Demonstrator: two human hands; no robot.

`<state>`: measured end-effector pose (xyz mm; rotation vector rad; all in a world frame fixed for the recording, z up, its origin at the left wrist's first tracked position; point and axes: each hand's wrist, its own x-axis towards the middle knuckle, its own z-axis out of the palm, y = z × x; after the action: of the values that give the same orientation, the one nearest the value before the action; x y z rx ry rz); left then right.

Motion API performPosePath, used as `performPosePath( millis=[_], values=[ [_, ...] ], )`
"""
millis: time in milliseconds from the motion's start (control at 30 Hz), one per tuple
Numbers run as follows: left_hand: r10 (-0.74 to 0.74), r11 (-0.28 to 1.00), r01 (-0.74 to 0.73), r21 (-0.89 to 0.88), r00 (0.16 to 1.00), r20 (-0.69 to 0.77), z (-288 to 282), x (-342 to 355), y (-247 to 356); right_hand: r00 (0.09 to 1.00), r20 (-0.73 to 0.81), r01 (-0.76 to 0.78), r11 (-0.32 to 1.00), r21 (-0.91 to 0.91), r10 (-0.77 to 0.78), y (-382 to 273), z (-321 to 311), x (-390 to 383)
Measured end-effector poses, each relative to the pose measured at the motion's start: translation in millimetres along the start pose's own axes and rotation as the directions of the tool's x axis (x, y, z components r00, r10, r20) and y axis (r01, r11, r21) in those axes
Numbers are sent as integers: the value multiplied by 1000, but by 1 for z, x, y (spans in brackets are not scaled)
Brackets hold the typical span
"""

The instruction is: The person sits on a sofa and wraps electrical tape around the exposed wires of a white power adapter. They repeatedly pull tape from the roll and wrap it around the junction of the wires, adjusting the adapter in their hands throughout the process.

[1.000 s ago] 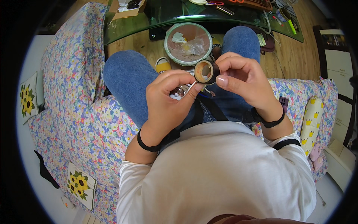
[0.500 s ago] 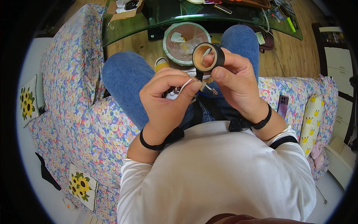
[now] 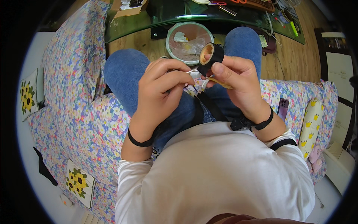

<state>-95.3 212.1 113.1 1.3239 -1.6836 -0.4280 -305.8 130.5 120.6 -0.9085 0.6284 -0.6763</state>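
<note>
A roll of black electrical tape [image 3: 217, 54] is held up in my right hand [image 3: 240, 80], closed about it with a fingertip inside the cardboard core. From the roll a short strip of tape hangs down to a thin white wire [image 3: 192, 71]. The fingertips of my left hand [image 3: 162, 87] pinch that wire just left of the tape. Below the roll, a yellowish strand [image 3: 220, 83] runs close under my right fingers; what it belongs to is hard to make out. Both hands are over my lap, between my knees.
Beyond my hands a round bin [image 3: 190, 59] with plastic and paper scraps stands on the wooden floor. A glass table [image 3: 167, 18] spans the far side. On the flowered sofa cover [image 3: 100, 123] a phone [image 3: 283, 109] and a crown-patterned bolster [image 3: 311, 128] lie to my right.
The tape roll has tipped and shifted slightly right. My left hand has turned, its fingers now reaching over to the wire by the tape, and the bare wire ends are no longer visible.
</note>
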Motion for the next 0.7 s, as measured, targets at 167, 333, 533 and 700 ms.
performPosePath(
  millis=[167, 333, 533, 700],
  values=[
    [-49, 957, 88, 277, 988, -144, 17, -7, 6, 967, -6, 243, 924, -295, -257, 15, 4, 1],
    [-526, 682, 441, -583, 850, 29, 25, -17, 3, 861, 125, 468, 675, -570, -492, 29, 7, 6],
    [-558, 472, 349, -810, 829, 33, 25, -20, 3, 877, 130, 455, 711, -537, -463, 37, 10, 4],
    [-518, 317, 383, -867, 836, 180, 13, -18, -1, 899, 60, 404, 769, -494, -434, 40, 10, 3]
  ],
)
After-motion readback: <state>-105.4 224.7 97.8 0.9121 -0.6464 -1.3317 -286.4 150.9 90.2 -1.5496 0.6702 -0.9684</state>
